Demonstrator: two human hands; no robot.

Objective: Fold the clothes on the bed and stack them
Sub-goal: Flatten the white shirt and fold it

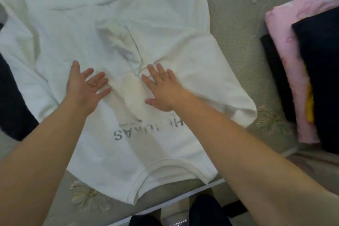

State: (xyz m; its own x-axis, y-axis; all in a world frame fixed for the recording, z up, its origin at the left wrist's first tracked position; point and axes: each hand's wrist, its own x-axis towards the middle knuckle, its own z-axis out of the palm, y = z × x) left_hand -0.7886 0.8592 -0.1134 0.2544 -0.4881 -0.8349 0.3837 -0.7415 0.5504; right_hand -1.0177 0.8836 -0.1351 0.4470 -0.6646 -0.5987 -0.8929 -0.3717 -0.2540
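A white T-shirt (pixel 117 29) with grey lettering lies spread on the bed, its collar toward me near the bed's front edge. My left hand (pixel 86 86) lies flat on the cloth left of the middle, fingers straight and spread. My right hand (pixel 161 88) presses flat on the cloth just right of the middle, beside a bunch of wrinkles. The shirt's right sleeve (pixel 223 86) sticks out to the right, lying on the bedspread. Both hands hold nothing.
The bedspread (pixel 236 20) is grey-green with embroidered leaves. At the right lies a stack of folded clothes: a pink piece (pixel 286 46) and black ones (pixel 319 71). A dark garment (pixel 12 101) lies at the left edge. The bed's front edge (pixel 176 200) runs below the collar.
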